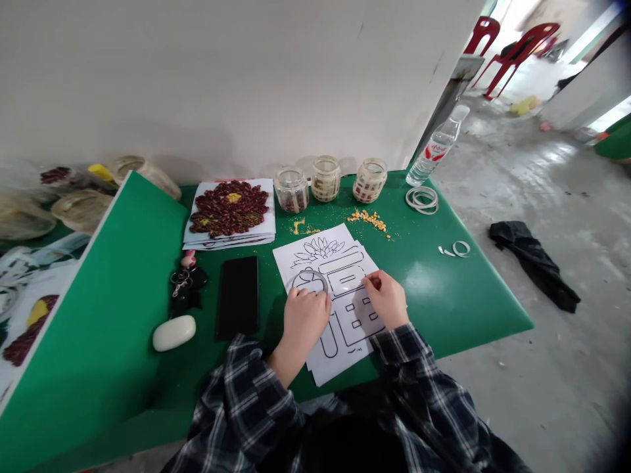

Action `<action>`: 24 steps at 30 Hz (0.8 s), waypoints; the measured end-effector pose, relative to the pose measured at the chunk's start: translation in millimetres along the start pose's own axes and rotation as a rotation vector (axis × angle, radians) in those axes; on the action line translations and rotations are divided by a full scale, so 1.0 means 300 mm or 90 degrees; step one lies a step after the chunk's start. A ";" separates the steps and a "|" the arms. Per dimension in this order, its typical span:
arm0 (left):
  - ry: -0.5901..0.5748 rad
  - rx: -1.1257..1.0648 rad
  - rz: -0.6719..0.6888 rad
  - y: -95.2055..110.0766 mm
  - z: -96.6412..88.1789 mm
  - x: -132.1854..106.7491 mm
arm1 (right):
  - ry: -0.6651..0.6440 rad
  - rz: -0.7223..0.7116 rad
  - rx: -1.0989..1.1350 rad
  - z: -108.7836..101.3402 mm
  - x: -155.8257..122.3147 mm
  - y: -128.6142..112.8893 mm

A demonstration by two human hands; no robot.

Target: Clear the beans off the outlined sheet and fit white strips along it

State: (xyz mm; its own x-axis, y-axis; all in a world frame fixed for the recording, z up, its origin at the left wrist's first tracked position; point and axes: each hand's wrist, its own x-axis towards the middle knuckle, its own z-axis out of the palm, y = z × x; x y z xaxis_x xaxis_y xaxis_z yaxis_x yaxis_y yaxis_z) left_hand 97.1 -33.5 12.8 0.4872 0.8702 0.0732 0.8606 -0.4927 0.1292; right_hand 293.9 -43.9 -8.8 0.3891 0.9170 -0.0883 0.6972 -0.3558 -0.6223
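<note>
A white sheet with black line drawings of a plant and block-like shapes lies in front of me, on top of other sheets. Over its left part, my left hand grips a thin roll of tape, its ring standing up above the fingers. My right hand is closed in a pinch at the sheet's right side. A faint pale streak lies near those fingertips; whether it is a strip of tape I cannot tell.
Behind the sheet are corn kernels, glass jars and a seed flower picture. A water bottle and tape rings are at right. A phone, keys and white case lie left, beside a green board.
</note>
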 end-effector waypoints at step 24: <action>-0.038 -0.049 0.023 -0.021 0.007 0.002 | -0.038 -0.066 0.017 0.018 -0.036 -0.032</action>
State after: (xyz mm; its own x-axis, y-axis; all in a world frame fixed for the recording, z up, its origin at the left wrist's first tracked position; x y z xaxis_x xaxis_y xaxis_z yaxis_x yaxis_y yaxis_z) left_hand 92.3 -29.8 10.1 0.5274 0.8494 0.0205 0.8295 -0.5199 0.2038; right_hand 279.6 -49.4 -6.2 0.2792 0.9578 -0.0676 0.7155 -0.2545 -0.6506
